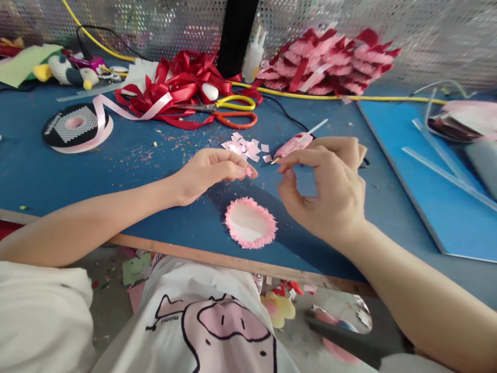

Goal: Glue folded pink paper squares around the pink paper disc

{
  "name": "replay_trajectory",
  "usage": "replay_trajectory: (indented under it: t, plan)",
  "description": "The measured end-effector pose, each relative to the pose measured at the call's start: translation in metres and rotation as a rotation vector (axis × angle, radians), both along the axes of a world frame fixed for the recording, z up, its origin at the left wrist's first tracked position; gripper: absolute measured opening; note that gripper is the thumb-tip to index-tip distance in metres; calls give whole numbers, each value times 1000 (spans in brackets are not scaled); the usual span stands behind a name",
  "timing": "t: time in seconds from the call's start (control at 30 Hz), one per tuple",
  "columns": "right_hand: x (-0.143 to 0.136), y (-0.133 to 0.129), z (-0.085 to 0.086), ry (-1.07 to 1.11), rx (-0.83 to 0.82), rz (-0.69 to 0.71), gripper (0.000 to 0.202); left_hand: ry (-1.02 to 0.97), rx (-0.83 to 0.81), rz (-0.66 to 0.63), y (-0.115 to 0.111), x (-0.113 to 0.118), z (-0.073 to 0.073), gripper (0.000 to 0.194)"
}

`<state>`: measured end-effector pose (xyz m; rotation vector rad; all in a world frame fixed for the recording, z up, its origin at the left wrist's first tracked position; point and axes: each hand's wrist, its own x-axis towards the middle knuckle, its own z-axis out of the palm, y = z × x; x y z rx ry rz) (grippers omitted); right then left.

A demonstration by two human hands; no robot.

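Note:
My left hand [213, 173] pinches a small pink ribbon piece [249, 171] between thumb and fingertips. To its right, my right hand [328, 189] is raised with thumb and index finger nearly together; what they hold, if anything, is too small to name. Below and between the hands lies an oval white piece with a fluffy pink edge [251, 223], touched by neither. A pile of cut pink ribbon squares [243, 146] is just beyond my left fingertips. The pink glue gun [294, 145] lies behind my right fingers, its nozzle close to them.
Yellow-and-orange scissors [235, 111] lie beside tangled red ribbon [186, 83]. A ribbon spool [77, 127] is at left. Pink and red fluffy pieces [330, 62] are heaped at the back. Glue sticks [446, 166] rest on a blue board [427, 207] at right.

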<state>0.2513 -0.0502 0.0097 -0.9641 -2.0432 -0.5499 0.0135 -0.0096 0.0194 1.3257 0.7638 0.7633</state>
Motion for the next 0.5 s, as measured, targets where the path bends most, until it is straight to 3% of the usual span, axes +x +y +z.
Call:
replay_trajectory:
  t: [0.5]
  plan:
    - [-6,-8,6,54,10,107,12,-61,-34,-51,-1,2,0,8]
